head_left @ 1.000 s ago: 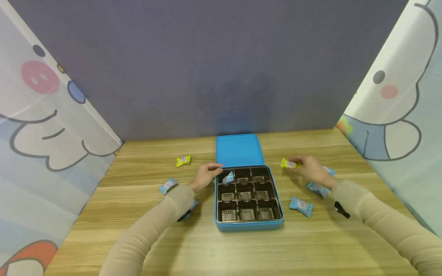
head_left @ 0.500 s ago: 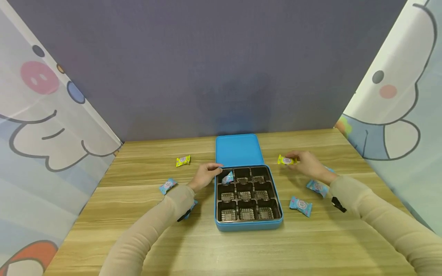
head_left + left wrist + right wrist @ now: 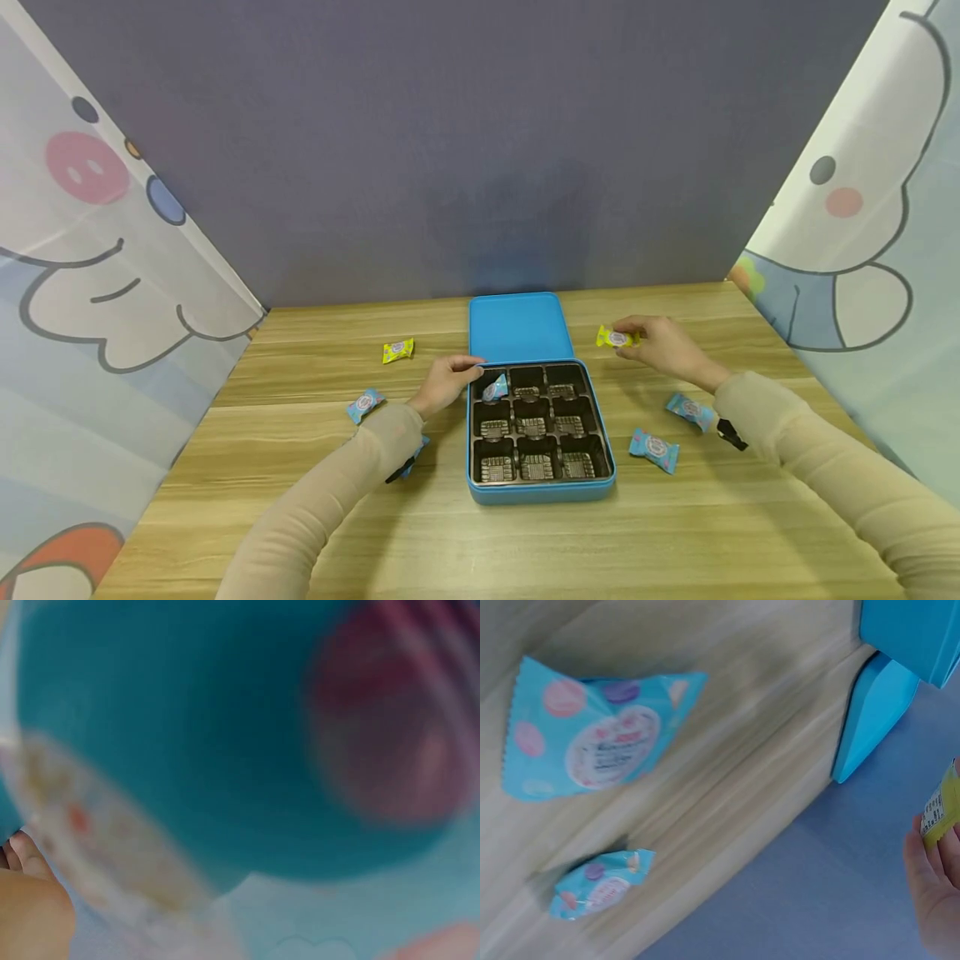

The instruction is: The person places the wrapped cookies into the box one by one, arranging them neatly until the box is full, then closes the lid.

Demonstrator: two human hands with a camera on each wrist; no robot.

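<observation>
In the head view, a blue tin [image 3: 542, 493] lies with its hinged lid [image 3: 519, 327] folded back. A black tray of several compartments [image 3: 532, 430] fills it. One blue wrapped candy [image 3: 496, 388] sits in the back-left compartment. My left hand [image 3: 444, 383] rests its fingertips on the tin's back-left corner; the left wrist view is mostly blurred blue. To the right of the lid, my right hand [image 3: 666, 347] pinches a yellow wrapped candy [image 3: 617, 337] above the table. The right wrist view catches the same yellow candy [image 3: 940, 808] at its right edge.
Another yellow candy [image 3: 398, 350] lies back left. Blue candies lie left of the tin, one [image 3: 365, 405] in plain sight and one [image 3: 422, 448] partly under the left sleeve. Right of it are more blue candies [image 3: 655, 450], [image 3: 690, 411]. A grey panel [image 3: 495, 150] stands behind the table.
My right hand has lifted the yellow candy a little and carried it left and toward the back. The left hand stays at the tin's corner.
</observation>
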